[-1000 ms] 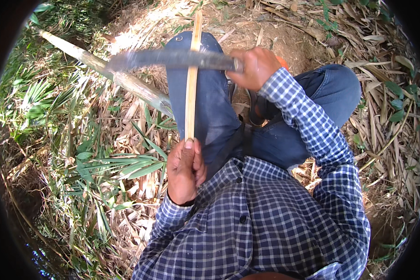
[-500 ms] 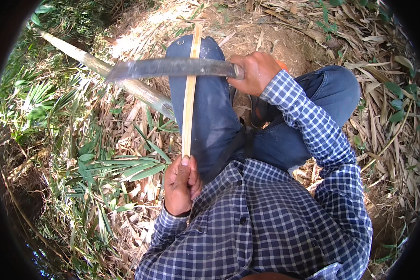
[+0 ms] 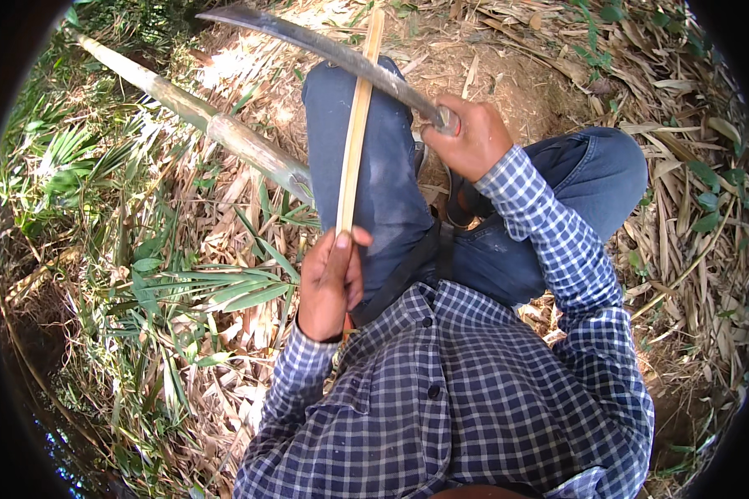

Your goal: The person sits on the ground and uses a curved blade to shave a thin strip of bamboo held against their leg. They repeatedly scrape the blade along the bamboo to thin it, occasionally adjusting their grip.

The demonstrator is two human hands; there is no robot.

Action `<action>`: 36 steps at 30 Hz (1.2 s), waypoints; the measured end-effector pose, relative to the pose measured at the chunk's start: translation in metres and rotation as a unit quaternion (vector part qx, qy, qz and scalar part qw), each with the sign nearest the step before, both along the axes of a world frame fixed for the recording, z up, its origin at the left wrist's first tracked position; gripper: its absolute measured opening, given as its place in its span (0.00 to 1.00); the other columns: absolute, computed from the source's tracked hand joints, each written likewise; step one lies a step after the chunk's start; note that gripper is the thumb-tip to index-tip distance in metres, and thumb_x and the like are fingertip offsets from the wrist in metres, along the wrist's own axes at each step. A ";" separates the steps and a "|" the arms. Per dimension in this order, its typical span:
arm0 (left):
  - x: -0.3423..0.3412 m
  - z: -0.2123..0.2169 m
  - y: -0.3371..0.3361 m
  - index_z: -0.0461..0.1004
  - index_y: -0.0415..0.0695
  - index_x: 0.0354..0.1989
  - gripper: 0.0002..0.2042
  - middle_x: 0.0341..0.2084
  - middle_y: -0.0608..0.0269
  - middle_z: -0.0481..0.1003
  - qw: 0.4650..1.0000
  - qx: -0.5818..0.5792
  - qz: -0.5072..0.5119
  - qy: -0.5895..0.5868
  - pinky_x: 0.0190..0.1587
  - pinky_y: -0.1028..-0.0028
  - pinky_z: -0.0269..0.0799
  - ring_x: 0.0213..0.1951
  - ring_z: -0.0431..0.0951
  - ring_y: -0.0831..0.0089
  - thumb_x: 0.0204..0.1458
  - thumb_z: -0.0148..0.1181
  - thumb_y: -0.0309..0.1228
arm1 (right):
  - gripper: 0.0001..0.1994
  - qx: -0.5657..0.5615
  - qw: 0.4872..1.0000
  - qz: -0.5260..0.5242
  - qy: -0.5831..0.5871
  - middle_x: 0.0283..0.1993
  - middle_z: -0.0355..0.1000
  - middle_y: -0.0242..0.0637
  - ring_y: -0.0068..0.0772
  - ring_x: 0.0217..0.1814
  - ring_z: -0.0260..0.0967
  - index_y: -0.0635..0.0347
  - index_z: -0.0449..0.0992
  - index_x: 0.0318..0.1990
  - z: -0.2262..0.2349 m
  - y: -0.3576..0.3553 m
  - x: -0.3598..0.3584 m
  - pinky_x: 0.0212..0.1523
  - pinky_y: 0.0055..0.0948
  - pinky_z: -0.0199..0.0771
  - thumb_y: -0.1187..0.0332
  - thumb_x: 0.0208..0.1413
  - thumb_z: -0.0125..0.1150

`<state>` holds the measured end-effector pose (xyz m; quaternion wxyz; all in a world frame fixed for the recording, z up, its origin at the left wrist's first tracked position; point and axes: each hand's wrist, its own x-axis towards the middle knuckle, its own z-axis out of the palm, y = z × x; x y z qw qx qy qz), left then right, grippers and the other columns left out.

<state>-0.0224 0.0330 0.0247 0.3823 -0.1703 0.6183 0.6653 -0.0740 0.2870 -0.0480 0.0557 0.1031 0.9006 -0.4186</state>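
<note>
My left hand grips the near end of a long, pale bamboo strip, thumb on top. The strip slants away over my left thigh, and its far end reaches past the knee. My right hand is wrapped round the handle of a machete, most of the handle hidden in the fist. The long dark blade, slightly curved, points to the far left and crosses the strip near its far end. Whether the edge touches the strip I cannot tell.
A thick bamboo pole lies on the ground at the left, its near end beside my left knee. Dry leaves cover the ground around me, with green plants on the left. My bent right leg lies out to the right.
The left hand and strip have moved away from my body, the strip tilting rightward. The machete has shifted toward the strip's far end, its tip swung farther away, and the right hand moved slightly right.
</note>
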 end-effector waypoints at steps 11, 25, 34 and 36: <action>-0.035 -0.024 0.035 0.67 0.44 0.37 0.12 0.16 0.76 0.55 0.996 0.076 0.049 0.012 0.12 0.83 0.44 0.12 0.49 0.87 0.68 0.42 0.37 | 0.12 0.102 0.981 0.139 0.086 0.20 0.73 0.45 0.50 0.23 0.74 0.59 0.77 0.32 0.002 -0.014 0.031 0.27 0.44 0.74 0.61 0.44 0.66; -0.012 -0.008 0.023 0.67 0.45 0.34 0.12 0.14 0.76 0.55 0.997 0.057 0.060 0.004 0.11 0.83 0.45 0.11 0.48 0.87 0.68 0.41 0.37 | 0.13 0.117 0.985 0.124 -0.009 0.16 0.71 0.45 0.48 0.20 0.73 0.60 0.79 0.35 -0.001 0.005 -0.010 0.25 0.42 0.75 0.61 0.47 0.64; -0.002 -0.006 0.016 0.66 0.45 0.34 0.12 0.15 0.75 0.55 0.993 0.097 0.072 -0.012 0.11 0.83 0.45 0.11 0.49 0.86 0.68 0.41 0.36 | 0.12 0.116 0.980 0.157 0.022 0.19 0.74 0.43 0.48 0.23 0.75 0.55 0.81 0.33 0.001 0.003 -0.002 0.28 0.44 0.76 0.58 0.45 0.64; -0.004 -0.001 0.015 0.66 0.45 0.34 0.12 0.15 0.75 0.55 0.993 0.094 0.065 -0.013 0.11 0.83 0.45 0.11 0.48 0.86 0.68 0.41 0.36 | 0.13 0.120 0.985 0.120 0.032 0.20 0.75 0.44 0.47 0.23 0.75 0.56 0.81 0.34 0.001 0.010 -0.013 0.29 0.44 0.77 0.58 0.45 0.64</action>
